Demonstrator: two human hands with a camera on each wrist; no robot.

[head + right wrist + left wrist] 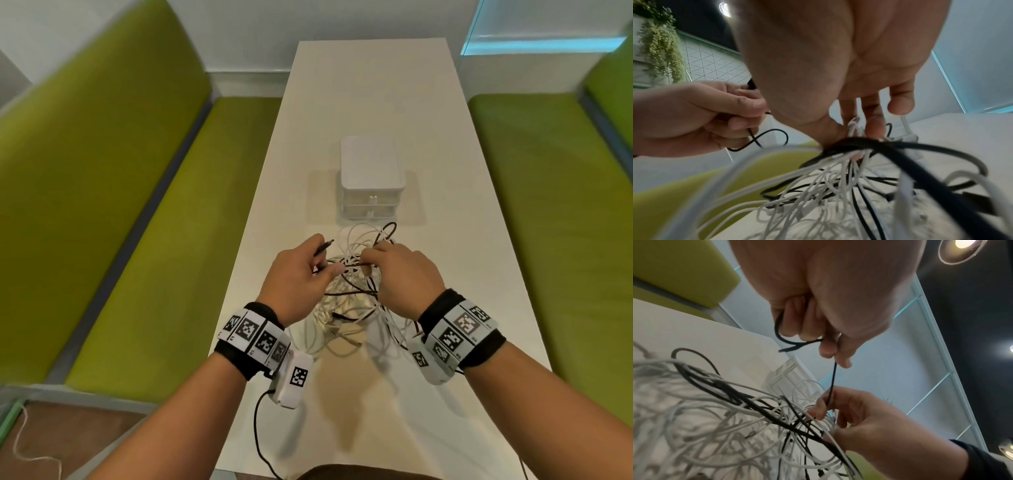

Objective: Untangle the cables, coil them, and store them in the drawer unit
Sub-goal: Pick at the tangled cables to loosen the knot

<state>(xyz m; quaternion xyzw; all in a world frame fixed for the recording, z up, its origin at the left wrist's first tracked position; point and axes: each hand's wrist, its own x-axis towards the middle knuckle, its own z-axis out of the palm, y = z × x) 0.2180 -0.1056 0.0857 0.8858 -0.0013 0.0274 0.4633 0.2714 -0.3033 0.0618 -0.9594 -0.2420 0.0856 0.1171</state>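
Cables point(349, 301) lie in 1 black-and-white tangle on the table point(428, 137), just in front of the drawer unit point(370, 178), whose 2 drawers are closed. Left hand point(298, 277) pinches a black cable point(833, 381) near its plug end, seemingly drawing it free, while right hand point(404, 274) clamps the knot, likely to steady it.

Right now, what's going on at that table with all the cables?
A person is working a black cable out of a tangle of white and black cables on the white table. The left hand pinches the black cable near its plug end; the right hand grips a bunch of the tangle. The white drawer unit beyond has both drawers shut; nothing is coiled.
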